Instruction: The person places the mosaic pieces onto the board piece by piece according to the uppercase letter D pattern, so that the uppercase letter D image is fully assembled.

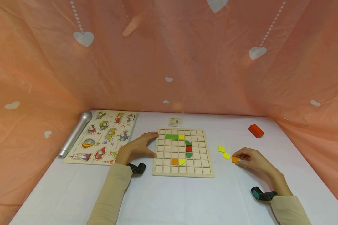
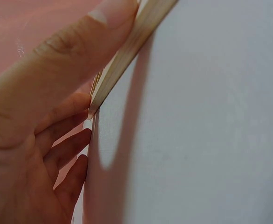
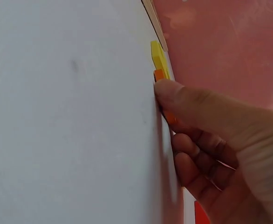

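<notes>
A wooden grid board (image 1: 198,162) lies in the middle of the table. In its cells sit green square tiles (image 1: 168,137), a yellow square (image 1: 181,137), a red square (image 1: 188,149), green quarter-round pieces (image 1: 188,155), an orange square (image 1: 175,161) and a yellow quarter-round piece (image 1: 182,161). My left hand (image 1: 136,147) rests at the board's left edge, thumb and fingers spread along it. To the right of the board, my right hand (image 1: 253,160) pinches an orange square tile (image 1: 235,159) between thumb and fingers, low at the table. Two yellow square tiles (image 1: 221,149) lie beside it.
A small pattern card (image 1: 175,122) lies behind the board. On the left are a picture puzzle board (image 1: 100,137) and a silver microphone (image 1: 76,134). A red block (image 1: 256,131) lies at the back right. Pink curtain (image 1: 169,56) surrounds the table's back and sides.
</notes>
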`<move>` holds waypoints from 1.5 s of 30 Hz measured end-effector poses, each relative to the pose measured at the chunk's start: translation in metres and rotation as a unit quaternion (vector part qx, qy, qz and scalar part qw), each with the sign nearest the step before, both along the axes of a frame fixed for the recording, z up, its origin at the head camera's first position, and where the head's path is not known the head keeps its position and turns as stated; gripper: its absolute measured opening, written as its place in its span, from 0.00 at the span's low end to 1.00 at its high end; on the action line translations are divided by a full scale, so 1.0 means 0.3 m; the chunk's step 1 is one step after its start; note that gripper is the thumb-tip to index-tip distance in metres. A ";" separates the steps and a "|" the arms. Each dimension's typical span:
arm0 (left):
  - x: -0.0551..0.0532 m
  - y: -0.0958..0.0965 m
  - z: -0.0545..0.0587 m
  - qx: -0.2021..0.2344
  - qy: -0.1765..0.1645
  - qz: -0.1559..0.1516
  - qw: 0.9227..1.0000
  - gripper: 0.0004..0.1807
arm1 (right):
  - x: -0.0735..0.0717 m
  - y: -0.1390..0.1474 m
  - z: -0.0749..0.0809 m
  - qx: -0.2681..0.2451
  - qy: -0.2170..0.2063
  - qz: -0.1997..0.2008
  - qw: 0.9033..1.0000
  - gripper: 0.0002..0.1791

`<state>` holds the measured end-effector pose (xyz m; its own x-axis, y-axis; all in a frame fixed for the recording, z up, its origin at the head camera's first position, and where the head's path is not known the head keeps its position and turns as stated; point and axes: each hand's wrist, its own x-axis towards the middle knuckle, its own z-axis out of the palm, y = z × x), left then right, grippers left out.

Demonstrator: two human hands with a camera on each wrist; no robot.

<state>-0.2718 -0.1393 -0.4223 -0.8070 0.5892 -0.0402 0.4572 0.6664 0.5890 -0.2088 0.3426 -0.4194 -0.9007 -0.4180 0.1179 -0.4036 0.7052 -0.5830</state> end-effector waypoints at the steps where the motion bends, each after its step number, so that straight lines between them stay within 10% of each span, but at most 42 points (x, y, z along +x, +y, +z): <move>1: -0.002 -0.001 -0.001 -0.002 0.008 -0.005 1.000 0.52 | 0.000 -0.002 0.000 0.004 0.000 -0.005 1.000 0.15; 19: 0.001 0.002 0.000 0.006 0.000 -0.002 1.000 0.52 | -0.041 -0.445 0.091 -0.117 0.078 0.061 0.988 0.13; 45: 0.004 -0.002 0.009 0.009 -0.001 -0.001 1.000 0.51 | -0.053 -0.775 -0.073 -0.085 0.105 0.177 0.975 0.08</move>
